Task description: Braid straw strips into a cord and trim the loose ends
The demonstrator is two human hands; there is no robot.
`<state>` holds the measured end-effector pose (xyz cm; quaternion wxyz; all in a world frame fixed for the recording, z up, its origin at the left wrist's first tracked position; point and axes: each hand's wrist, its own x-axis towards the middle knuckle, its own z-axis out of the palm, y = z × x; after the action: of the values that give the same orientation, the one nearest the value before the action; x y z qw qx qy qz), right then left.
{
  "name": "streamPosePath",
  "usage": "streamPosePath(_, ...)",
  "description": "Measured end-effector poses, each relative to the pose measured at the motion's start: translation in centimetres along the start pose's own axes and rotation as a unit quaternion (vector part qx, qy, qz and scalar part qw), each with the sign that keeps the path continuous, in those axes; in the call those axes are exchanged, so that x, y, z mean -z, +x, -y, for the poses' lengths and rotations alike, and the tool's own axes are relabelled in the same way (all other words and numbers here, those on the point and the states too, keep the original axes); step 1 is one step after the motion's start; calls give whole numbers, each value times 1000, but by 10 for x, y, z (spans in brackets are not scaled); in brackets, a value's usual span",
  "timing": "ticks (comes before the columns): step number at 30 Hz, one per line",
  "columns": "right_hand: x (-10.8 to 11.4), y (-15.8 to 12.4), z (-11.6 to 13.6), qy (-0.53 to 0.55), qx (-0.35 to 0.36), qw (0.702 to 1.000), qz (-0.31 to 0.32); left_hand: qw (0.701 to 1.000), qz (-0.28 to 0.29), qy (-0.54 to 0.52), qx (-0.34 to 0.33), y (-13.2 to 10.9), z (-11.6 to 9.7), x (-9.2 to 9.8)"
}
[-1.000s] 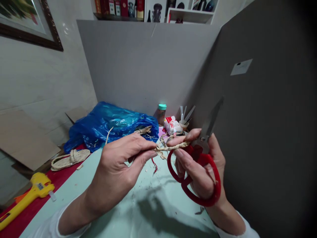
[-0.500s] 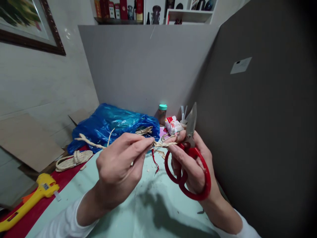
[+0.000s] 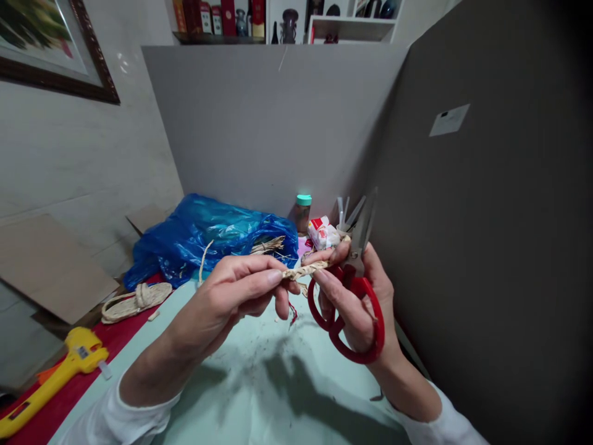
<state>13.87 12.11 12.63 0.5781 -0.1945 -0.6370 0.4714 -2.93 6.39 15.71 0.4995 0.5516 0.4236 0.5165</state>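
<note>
A short length of pale braided straw stretches between my two hands above the table. My left hand pinches its left end between thumb and fingers, and a thin loose strand sticks up behind that hand. My right hand holds the braid's other end with thumb and fingertips. Red-handled scissors also hang in my right hand, looped around its fingers, with the metal blades pointing up. Part of the braid is hidden behind my fingers.
A blue plastic bag with straw lies at the back. On the left are a woven straw sandal sole and a yellow glue gun. A jar with a green lid and a red-white packet stand by the grey panel.
My left hand has turned and shifted its hold, lowering its wrist to the left. The long end that stuck out left of it no longer shows there. The scissors have tilted slightly.
</note>
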Motion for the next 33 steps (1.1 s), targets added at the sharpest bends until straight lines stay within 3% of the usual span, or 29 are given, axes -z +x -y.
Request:
streamPosePath(3,3,3,-5,-60,-2,998,2,1000,-20,15,-16,2,2,-1)
streamPosePath(6,7,5,-12,-199,30,979,15,995,-64,60,-51,6,7,-1)
streamPosePath(10,6,0,-13,-414,151,897,-17,980,-128,124,-94,7,9,-3)
streamPosePath(14,1,-7,-5,-494,239,835,-39,969,-161,142,-124,5,8,-5)
streamPosePath(18,1,-6,-3,-593,289,751,-24,963,-198,111,-148,3,12,-9)
streamPosePath(21,4,-4,-4,-640,300,707,-16,962,-203,88,-157,1,16,-16)
streamPosePath(26,8,-5,-4,-656,309,688,-24,965,-178,99,-167,-3,19,-24)
streamPosePath(33,8,-5,-7,-633,338,696,-38,950,-207,141,-189,-3,14,-24)
